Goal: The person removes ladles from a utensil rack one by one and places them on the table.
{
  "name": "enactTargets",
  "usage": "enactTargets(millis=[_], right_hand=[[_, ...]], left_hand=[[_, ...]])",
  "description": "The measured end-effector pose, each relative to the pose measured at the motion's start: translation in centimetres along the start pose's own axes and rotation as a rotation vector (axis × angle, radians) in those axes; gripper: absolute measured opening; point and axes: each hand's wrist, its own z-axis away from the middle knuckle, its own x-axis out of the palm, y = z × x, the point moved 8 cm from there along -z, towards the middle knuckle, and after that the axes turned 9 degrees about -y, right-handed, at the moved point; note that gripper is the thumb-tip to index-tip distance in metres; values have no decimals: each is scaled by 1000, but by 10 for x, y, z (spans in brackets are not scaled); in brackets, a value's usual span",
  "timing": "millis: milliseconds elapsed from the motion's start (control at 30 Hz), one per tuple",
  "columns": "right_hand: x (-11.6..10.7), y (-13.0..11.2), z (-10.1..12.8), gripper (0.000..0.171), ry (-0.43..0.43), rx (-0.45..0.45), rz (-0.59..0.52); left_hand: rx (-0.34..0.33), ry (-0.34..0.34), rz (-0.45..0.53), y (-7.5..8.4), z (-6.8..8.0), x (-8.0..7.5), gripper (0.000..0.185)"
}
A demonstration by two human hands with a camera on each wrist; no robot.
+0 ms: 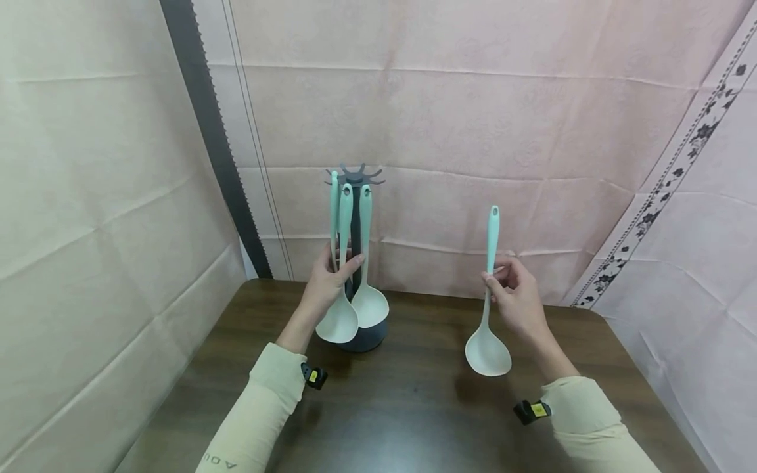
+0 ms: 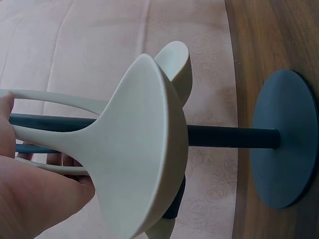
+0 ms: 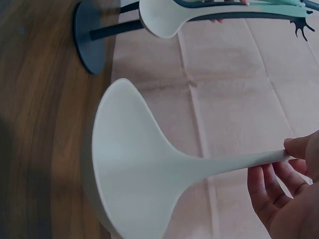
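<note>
My right hand (image 1: 520,299) pinches a ladle (image 1: 488,355) by its stem, with the mint handle up and the pale bowl hanging down. The same ladle (image 3: 139,154) fills much of the right wrist view. At the left, my left hand (image 1: 325,282) grips the dark utensil stand (image 1: 363,338) around its post, among the hanging handles. Two pale, mint-handled utensils face forward: a wide ladle (image 1: 338,322) on the left and another round-bowled one (image 1: 370,305) beside it. A third mint handle (image 1: 334,210) stands behind the hand. Partly hidden fingers lie behind the handles.
The stand's round base (image 2: 284,139) sits on the brown wooden table (image 1: 414,394) near its back edge. Curved hooks (image 1: 355,176) spread out at its top. Pinkish cloth (image 1: 473,131) hangs behind the table, with pale cloth (image 1: 106,230) along the left side.
</note>
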Motion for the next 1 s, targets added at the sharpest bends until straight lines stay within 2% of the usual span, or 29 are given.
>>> enactTargets(millis=[333, 567, 1000], right_hand=[[-25, 22, 13, 24, -3, 73, 86], [-43, 32, 18, 27, -19, 107, 138], [-72, 67, 28, 20, -99, 158, 225]], left_hand=[[17, 4, 1, 1, 1, 1, 66], [78, 34, -39, -26, -17, -8, 68], [106, 27, -21, -25, -18, -8, 69]])
